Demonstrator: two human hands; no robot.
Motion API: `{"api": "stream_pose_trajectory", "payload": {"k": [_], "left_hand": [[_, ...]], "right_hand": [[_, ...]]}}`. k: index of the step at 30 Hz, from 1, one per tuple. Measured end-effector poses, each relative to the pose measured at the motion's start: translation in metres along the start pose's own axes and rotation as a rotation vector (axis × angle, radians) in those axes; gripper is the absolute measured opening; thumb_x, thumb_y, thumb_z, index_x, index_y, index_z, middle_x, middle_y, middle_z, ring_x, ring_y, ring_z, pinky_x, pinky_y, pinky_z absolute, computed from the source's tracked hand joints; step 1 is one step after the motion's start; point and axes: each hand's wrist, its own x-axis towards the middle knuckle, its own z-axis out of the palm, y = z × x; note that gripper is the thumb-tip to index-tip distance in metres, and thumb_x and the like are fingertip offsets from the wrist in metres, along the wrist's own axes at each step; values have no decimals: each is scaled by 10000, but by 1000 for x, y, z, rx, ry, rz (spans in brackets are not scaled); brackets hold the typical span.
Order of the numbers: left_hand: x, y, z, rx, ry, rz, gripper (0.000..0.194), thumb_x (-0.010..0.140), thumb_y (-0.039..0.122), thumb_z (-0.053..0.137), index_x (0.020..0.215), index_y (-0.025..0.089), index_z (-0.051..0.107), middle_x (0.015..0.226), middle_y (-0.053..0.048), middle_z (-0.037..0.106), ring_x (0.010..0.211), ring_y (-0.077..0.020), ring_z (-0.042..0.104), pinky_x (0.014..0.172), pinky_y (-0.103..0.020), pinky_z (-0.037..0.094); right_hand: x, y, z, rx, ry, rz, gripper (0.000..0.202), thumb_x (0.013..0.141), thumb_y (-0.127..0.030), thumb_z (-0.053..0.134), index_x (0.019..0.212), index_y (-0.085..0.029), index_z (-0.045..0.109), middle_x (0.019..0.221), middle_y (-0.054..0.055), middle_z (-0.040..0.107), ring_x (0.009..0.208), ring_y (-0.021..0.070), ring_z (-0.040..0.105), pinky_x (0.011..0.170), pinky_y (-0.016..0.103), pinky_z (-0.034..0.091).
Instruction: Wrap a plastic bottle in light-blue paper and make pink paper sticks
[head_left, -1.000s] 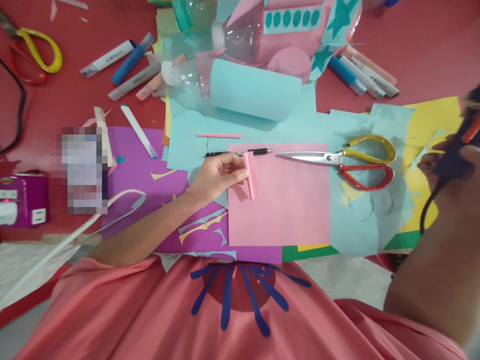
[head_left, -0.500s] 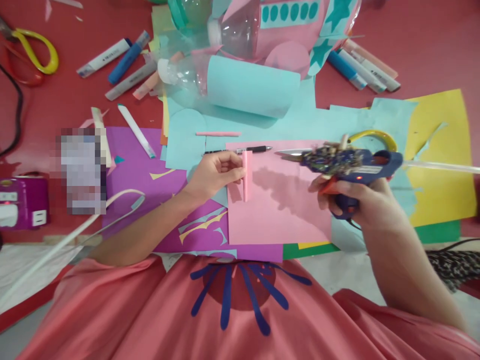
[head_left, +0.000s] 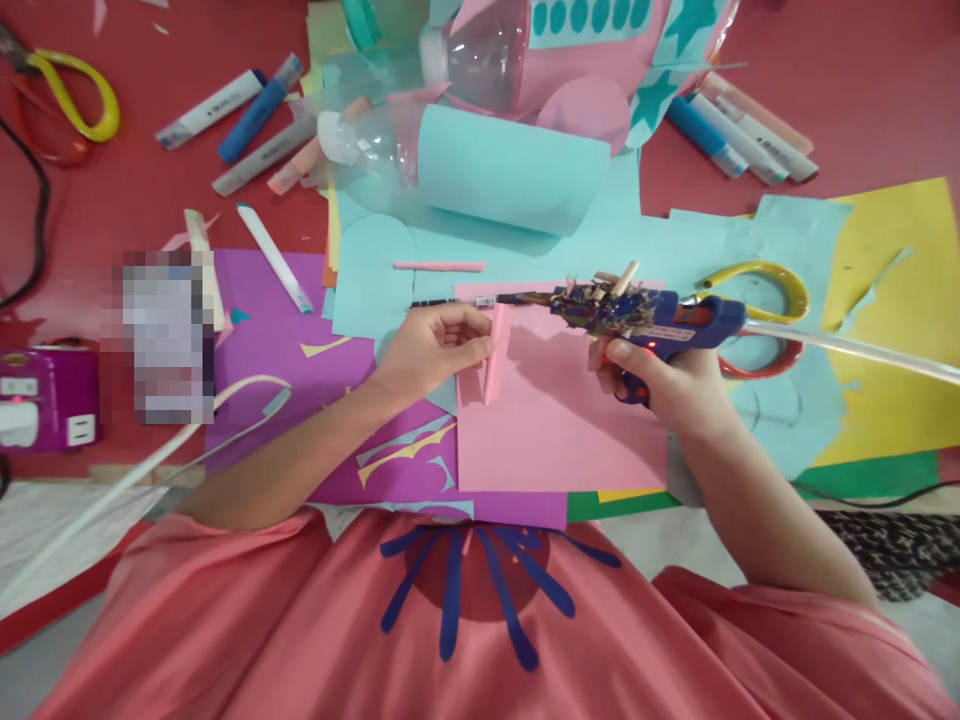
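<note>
Between the fingertips of my left hand (head_left: 439, 345) is a small rolled strip of pink paper (head_left: 496, 360), slightly tilted, above a pink paper sheet (head_left: 562, 440). My right hand (head_left: 667, 380) grips a dark blue glue gun (head_left: 652, 320) by its handle. Its red light is lit, its front end is crusted with stuck-on scraps, and a clear glue stick (head_left: 855, 350) juts from its back. The gun's tip points left towards the pink roll, with a gap between them. A black pen (head_left: 442, 302) lies behind the roll, partly covered by the gun and my hand.
A thin pink paper tube (head_left: 439, 266) lies beyond the pen. Scissors with yellow and red handles (head_left: 765, 370) rest right of the gun. A bottle wrapped in light blue paper (head_left: 517, 170) lies at the back, with markers (head_left: 259, 110) to its left. A power socket block (head_left: 52, 400) stands far left.
My right hand has brought the glue gun leftwards, closer to the pink roll, uncovering the scissors. The roll in my left hand has tilted a little.
</note>
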Motion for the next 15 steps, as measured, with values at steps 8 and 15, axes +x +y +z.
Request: {"api": "stream_pose_trajectory", "payload": {"k": [8,15], "left_hand": [[-1,-2,0,-2,3,51,200,613,290,745,662,162,599,649,34,569,617,-81,523,613,-221,450],[-2,1,2,-2,7,37,197,607,285,742,661,166,595,639,35,557,603,-82,499,608,-229,442]], "right_hand": [[0,6,1,-5,-1,83,482,675,-621,724,577,-176,568,487,-11,538,392,73,454,373,225,348],[-1,3,4,-24,11,110,496,656,-639,729,541,-191,550,474,-8,529,394,82,447,388,244,358]]}}
